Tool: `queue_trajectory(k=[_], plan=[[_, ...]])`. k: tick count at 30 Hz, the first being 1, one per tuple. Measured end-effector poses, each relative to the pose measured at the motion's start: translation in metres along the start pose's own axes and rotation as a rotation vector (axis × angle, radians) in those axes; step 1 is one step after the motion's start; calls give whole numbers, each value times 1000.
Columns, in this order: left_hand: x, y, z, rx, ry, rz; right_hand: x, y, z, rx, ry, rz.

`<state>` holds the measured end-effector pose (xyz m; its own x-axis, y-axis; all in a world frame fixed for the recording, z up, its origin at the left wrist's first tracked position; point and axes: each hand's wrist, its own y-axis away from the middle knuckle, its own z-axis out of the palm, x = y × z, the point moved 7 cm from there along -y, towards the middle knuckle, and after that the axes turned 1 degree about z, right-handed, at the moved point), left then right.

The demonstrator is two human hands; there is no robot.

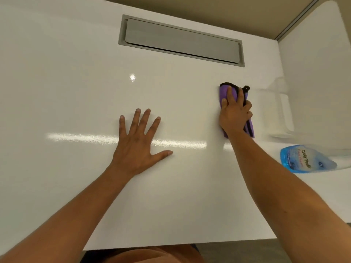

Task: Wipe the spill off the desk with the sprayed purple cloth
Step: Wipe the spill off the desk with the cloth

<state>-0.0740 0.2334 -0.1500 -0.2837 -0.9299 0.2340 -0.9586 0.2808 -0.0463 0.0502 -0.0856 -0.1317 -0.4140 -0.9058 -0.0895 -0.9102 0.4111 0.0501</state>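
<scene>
Head view, looking down on the white desk [76,92]. Right hand [234,114]: fingers [228,92] curled down over the purple cloth [224,91], pressing it flat to the surface; thumb side hidden. Cloth is folded, black-edged, showing beyond the fingertips and again behind the wrist, so its long axis runs near-to-far, roughly in line with the forearm. It lies on the right part of the desk, short of the grey cable hatch [180,40].

Left hand [137,141]: fingers spread wide, palm flat on the desk, holding nothing. Judged a brace.

Spill: cannot make out any liquid. Bright streaks and one bright spot look like lamp glare.

Key relation: open desk lies left of the cloth, toward the left hand, across the cloth's long axis. A sideways sweep would thus carry the cloth's full length. Right hand alone is on it; left is well apart.

Blue spray bottle [305,160] lies on its side near the right forearm; a backward stroke could nudge it.
</scene>
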Motion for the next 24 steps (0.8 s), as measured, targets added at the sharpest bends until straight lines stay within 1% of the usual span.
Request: queue_trajectory(k=[4,8,12,15,18,21,24], plan=[[-9,3,-7,33,-24,-55,-83,-1,10,-18,21,-185],[-23,14,-16,56,-42,-98,-156,39,25,-51,22,-390],[-41,32,-25,55,-68,-144,-219,76,30,-100,-14,-548],[-57,52,-36,47,-66,-185,-261,108,32,-140,20,-723],[-73,73,-49,37,-53,-210,-276,141,31,-144,9,-863],[-86,94,-62,26,-33,-226,-267,165,33,-134,-36,-922],[-95,109,-75,17,26,-233,-256,186,31,-149,-138,-959]])
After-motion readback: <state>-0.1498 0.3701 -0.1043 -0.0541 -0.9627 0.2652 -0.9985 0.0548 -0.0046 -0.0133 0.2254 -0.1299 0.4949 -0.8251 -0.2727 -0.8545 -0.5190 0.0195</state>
